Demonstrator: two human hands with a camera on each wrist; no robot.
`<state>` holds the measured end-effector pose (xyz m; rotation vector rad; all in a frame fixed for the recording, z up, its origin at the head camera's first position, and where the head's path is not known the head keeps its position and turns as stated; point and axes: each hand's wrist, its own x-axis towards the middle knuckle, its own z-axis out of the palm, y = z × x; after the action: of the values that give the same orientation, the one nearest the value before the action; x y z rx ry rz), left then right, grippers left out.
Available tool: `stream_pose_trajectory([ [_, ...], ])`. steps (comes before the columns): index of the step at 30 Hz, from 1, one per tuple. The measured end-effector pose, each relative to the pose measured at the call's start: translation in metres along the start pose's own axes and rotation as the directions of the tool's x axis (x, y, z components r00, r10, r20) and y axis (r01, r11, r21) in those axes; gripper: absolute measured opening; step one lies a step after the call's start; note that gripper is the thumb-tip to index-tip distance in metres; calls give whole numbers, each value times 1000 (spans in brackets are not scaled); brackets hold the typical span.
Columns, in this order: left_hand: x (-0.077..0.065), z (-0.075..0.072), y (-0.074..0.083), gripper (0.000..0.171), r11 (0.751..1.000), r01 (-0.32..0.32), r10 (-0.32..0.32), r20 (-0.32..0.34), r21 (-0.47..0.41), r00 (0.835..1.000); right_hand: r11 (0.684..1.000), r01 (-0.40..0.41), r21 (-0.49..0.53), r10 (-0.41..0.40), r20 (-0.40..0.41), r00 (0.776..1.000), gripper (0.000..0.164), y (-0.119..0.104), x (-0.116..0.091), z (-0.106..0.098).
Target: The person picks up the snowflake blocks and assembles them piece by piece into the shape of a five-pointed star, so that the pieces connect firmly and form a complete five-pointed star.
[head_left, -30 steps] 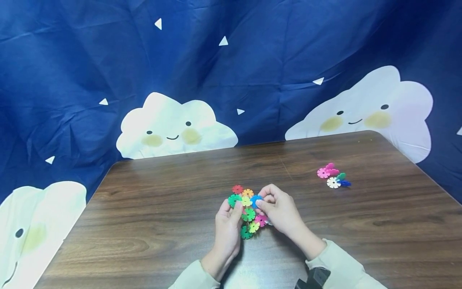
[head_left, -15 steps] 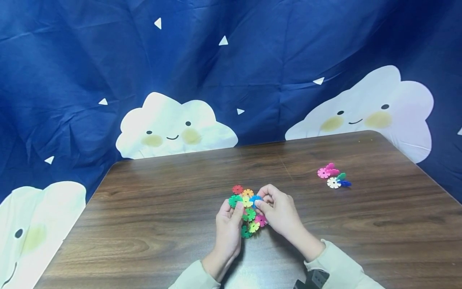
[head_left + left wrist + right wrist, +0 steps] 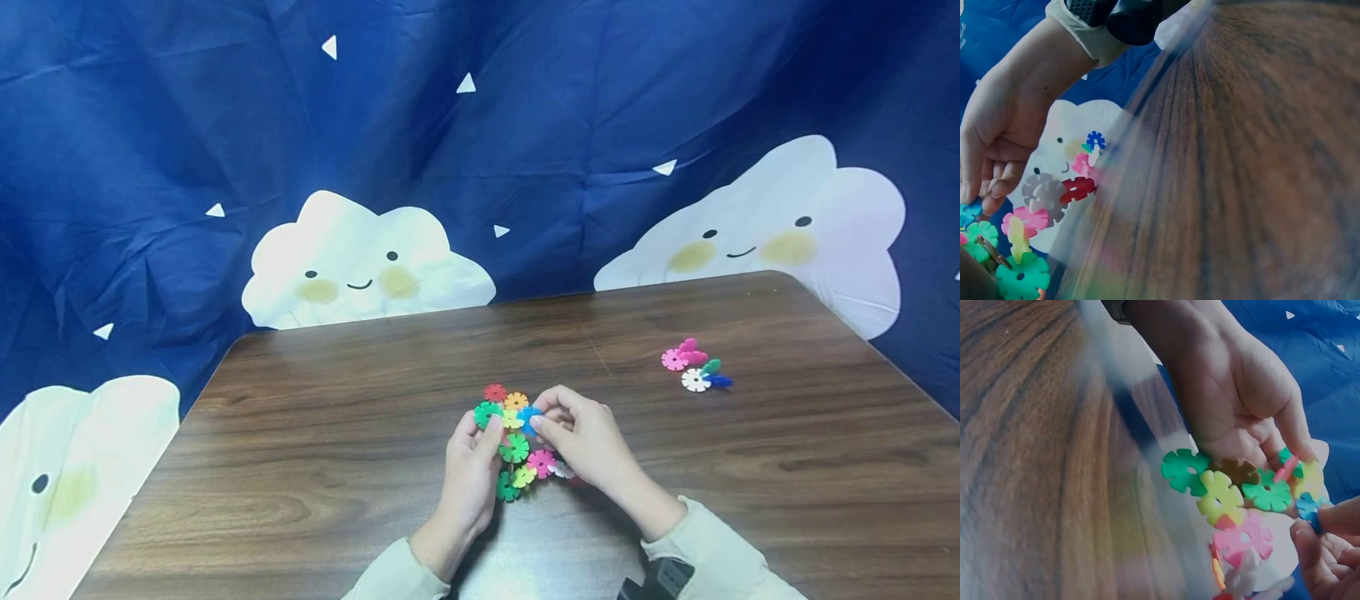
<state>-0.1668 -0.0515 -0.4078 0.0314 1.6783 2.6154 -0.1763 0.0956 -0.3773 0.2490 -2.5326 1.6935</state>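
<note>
Both hands hold a linked build of flower-shaped snowflake discs over the table, in the head view. My left hand (image 3: 471,475) grips its left side, thumb at the upper green disc (image 3: 487,414) and the yellow disc (image 3: 512,418). Between thumb and fingers, my right hand (image 3: 588,442) pinches the blue disc (image 3: 528,420) at the build's right edge. Red (image 3: 494,392) and orange discs (image 3: 516,402) stick out at the top. Below hang more green discs (image 3: 514,448) and a pink disc (image 3: 541,463). The right wrist view also shows a brown disc (image 3: 1235,470), partly covered.
Toward the back right of the brown wooden table (image 3: 337,417) lie two small clusters of discs. One is pink (image 3: 674,359); the other joins a white disc (image 3: 696,380) with green and blue ones. A blue cloth (image 3: 525,125) with white clouds hangs behind the table.
The lower part of the build has tilted slightly, and a white disc right of the pink one shows again. Both hands keep their holds and have barely shifted.
</note>
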Motion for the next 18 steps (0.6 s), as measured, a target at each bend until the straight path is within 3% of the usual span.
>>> stream_pose_trajectory([
  [8, 2, -2, 0, 8, 1000, 8, -8, 5, -14, 1000, 999, -4, -44, 4, -5, 1000, 11, 6, -2, -12],
  [13, 2, -3, 0, 7, 999, 16, -16, 12, -40, 1000, 995, -41, -94, 35, -69, 997, 14, 13, -1, -30],
  [18, 2, -4, 0, 8, 998, 20, -19, 18, -53, 1000, 977, -20, -212, -13, -153, 988, 16, 22, -2, -53],
])
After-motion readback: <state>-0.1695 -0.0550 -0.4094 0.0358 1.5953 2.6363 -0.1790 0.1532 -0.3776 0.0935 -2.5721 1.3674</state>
